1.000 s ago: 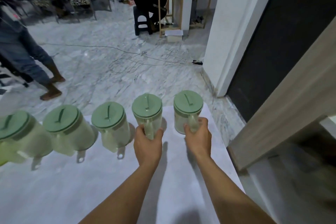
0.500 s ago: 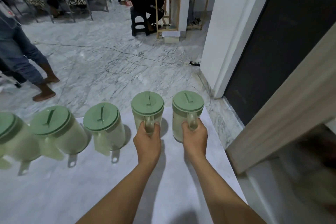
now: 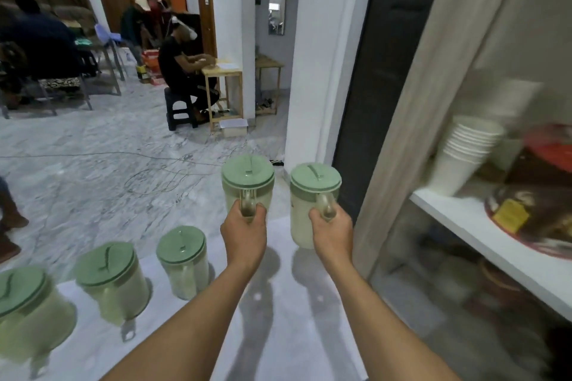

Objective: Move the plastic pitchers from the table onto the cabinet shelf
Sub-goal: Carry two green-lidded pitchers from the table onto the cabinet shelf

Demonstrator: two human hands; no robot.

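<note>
White table [image 3: 278, 334], hands [image 3: 244, 230] gripping lidded pitchers [image 3: 312, 195]

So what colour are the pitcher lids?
Pale green lids, on cloudy clear pitchers; head view.

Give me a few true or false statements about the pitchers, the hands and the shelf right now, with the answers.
1. Each hand holds a pitcher by its handle. True: the left hand grips the left pitcher, the right hand the right pitcher.
2. Both held pitchers rest on the table. False: they are lifted above it.
3. Three pitchers stay on the table. True: near, middle, far left.
4. The pitcher lids are red. False: green.
5. The shelf holds stacked white cups. True.
</note>
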